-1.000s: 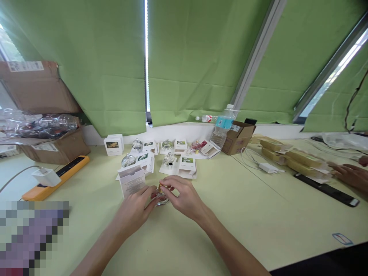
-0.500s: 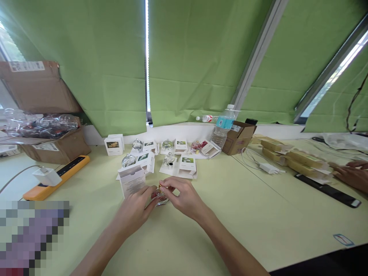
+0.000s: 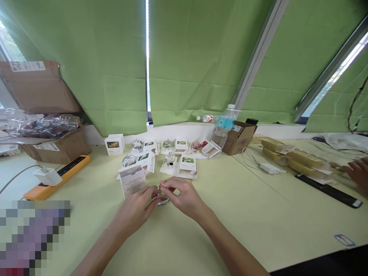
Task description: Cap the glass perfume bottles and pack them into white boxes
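My left hand (image 3: 133, 209) grips a small glass perfume bottle (image 3: 162, 199) low on the table, its fingers wrapped around the near side. My right hand (image 3: 182, 197) comes in from the other side, with its fingertips pinched on a small gold neck piece (image 3: 160, 188) at the bottle's top. Just beyond my left hand stands a white printed carton (image 3: 132, 181), apart from the fingers. Several round glass bottles (image 3: 169, 159) sit on opened white packaging (image 3: 188, 163) farther back.
A co-worker's hand (image 3: 356, 170) works among tan boxes (image 3: 301, 161) at the right. A water bottle (image 3: 222, 128), a small cardboard box (image 3: 240, 138), a charger (image 3: 268, 168) and an orange power strip (image 3: 57, 177) stand around the table.
My hands stay almost still around the bottle, with the right fingers still at its gold top. The co-worker's hand has drawn back to the right.
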Motion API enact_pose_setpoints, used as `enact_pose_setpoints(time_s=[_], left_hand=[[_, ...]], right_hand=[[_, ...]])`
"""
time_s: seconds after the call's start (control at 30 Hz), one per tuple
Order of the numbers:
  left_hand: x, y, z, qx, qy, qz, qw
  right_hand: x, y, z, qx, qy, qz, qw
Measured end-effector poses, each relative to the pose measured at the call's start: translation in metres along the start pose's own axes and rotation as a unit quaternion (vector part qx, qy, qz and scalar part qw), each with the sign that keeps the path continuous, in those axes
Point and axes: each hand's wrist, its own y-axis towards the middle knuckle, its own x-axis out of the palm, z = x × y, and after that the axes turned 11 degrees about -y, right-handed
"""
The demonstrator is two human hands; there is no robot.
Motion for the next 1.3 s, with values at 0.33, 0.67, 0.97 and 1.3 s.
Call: enact_pose_setpoints(time_s=[0.33, 0.67, 0.97, 1.3], left_hand=[[0.0, 0.0, 0.001, -0.001, 0.006, -0.006, 1.0], [0.0, 0.0, -0.001, -0.002, 0.009, -0.008, 1.0], [0.0, 0.0, -0.001, 0.004, 0.005, -0.007, 1.0], [-0.004, -0.001, 0.0, 0.02, 0.039, 0.002, 0.999]], right_hand=[[0.003, -0.001, 0.0, 0.011, -0.01, -0.006, 1.0], [0.002, -0.003, -0.001, 0.023, -0.016, -0.018, 0.999], [-0.008, -0.003, -0.003, 0.08, -0.05, -0.094, 0.991], [-0.005, -0.003, -0.001, 0.077, -0.079, -0.132, 0.985]])
